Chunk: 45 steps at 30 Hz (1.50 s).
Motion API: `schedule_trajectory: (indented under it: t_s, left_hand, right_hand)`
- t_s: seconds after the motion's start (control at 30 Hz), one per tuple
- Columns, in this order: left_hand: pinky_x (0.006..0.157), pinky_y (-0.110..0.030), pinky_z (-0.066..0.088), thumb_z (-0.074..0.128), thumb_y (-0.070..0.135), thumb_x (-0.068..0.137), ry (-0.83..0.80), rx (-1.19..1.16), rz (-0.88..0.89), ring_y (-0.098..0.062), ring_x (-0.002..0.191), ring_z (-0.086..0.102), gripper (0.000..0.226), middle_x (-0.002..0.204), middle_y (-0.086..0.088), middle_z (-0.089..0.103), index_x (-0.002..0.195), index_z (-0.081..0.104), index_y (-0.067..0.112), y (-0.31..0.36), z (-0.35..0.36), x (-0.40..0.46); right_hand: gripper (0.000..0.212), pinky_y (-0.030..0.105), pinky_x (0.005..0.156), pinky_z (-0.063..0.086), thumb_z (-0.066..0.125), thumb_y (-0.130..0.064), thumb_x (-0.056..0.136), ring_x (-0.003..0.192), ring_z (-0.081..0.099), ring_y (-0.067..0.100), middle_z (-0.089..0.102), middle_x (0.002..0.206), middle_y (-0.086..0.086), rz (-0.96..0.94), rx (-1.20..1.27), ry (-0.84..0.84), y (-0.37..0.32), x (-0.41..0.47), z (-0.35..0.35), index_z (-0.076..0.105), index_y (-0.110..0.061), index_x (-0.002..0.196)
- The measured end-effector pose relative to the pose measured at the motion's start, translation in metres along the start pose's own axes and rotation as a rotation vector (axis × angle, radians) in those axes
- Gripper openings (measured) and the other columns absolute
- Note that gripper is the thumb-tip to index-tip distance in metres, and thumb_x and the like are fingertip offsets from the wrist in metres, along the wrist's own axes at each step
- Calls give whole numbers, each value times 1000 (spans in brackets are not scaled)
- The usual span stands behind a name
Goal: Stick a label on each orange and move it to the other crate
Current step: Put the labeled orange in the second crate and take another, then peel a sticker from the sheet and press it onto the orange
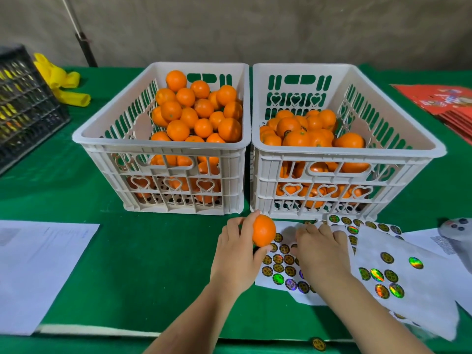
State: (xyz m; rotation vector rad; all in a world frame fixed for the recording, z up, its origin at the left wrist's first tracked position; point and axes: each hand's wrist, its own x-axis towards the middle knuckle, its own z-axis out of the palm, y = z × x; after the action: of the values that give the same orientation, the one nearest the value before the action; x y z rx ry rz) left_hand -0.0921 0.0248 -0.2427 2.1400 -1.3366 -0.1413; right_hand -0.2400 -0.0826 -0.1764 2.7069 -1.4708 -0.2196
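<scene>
At lower centre of the frame, the left hand grips one orange just above the green worktop, in front of the two white crates. The right hand lies palm-down on the label sheet; whether its fingers pinch a label cannot be told. The left crate and the right crate both hold oranges.

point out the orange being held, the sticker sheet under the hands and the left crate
orange (264, 229), head view, middle of its peel
sticker sheet (279, 270), head view, its label rows
left crate (163, 146), head view, front rim
</scene>
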Motion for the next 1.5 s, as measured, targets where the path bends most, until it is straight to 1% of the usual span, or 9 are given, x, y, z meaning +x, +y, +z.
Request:
schedule_trajectory:
  t_s: [0.37, 0.57, 0.73, 0.83, 0.9, 1.07, 1.23, 1.37, 1.5]
  left_hand:
    - [109, -35, 44, 66, 60, 95, 12, -11, 6, -18, 125, 45, 87, 142, 1, 34, 159, 10, 44, 0, 0, 0]
    - [109, -36, 44, 64, 61, 95, 7, -14, 5, -20, 126, 46, 86, 143, 0, 34, 159, 8, 44, 1, -2, 0]
    - [109, -35, 44, 67, 60, 94, 6, -26, 0, -19, 126, 46, 87, 142, 0, 35, 160, 13, 42, 3, -4, 1]
    - [111, -34, 42, 74, 53, 92, -3, -56, -4, -15, 126, 43, 89, 140, 3, 35, 159, 17, 43, 3, -5, 2]
    - [112, -33, 41, 79, 43, 89, -11, -101, -21, -14, 127, 43, 91, 138, 6, 36, 160, 21, 41, 2, -6, 3]
    - [112, -37, 43, 80, 35, 86, -24, -154, -29, -11, 127, 43, 86, 138, 13, 37, 156, 30, 38, 1, -6, 4]
    - [113, -29, 38, 84, 39, 84, -2, -191, -6, -8, 127, 43, 86, 137, 19, 36, 149, 28, 48, 0, -4, 4]
    - [113, -32, 40, 83, 33, 86, 5, -264, 23, -8, 128, 42, 86, 136, 17, 37, 154, 33, 45, 1, -8, 3]
    - [107, -19, 41, 72, 41, 84, 94, -392, 43, -4, 132, 44, 84, 137, 30, 32, 150, 26, 66, 8, -20, -5]
  right_hand:
    - [35, 35, 94, 31, 49, -36, 104, 123, 43, 22, 54, 131, -7, -89, 45, 97, 14, -5, 17, 51, -29, 138]
    - [19, 36, 68, 47, 90, -26, 72, 81, 62, 28, 69, 80, -1, -139, 69, 215, 15, -19, 11, 74, -19, 79]
    - [7, 33, 74, 47, 76, -24, 90, 83, 59, 18, 66, 84, -8, -214, 639, 290, 19, -10, -12, 70, -23, 86]
    - [17, 15, 68, 46, 76, -20, 90, 74, 61, 4, 65, 76, -13, -271, 1048, 114, -3, 1, -29, 66, -30, 81]
    - [12, 14, 64, 49, 75, -18, 91, 70, 62, 5, 65, 77, -8, -319, 1087, 20, -18, 8, -32, 67, -24, 85]
    - [12, 39, 71, 58, 71, -28, 92, 75, 62, 10, 63, 80, -8, -321, 868, -35, -28, 18, -35, 61, -30, 97]
    - [34, 41, 79, 52, 61, -56, 92, 96, 60, 19, 61, 102, -9, -214, 568, -104, -22, 25, -36, 44, -38, 115]
    - [47, 43, 104, 49, 65, -42, 95, 123, 52, 22, 44, 129, -1, -200, 855, -224, -22, 28, -32, 49, -41, 139]
    - [40, 39, 87, 62, 72, -50, 86, 107, 65, 14, 57, 123, -3, -220, 1279, -279, -32, 14, -31, 58, -45, 124]
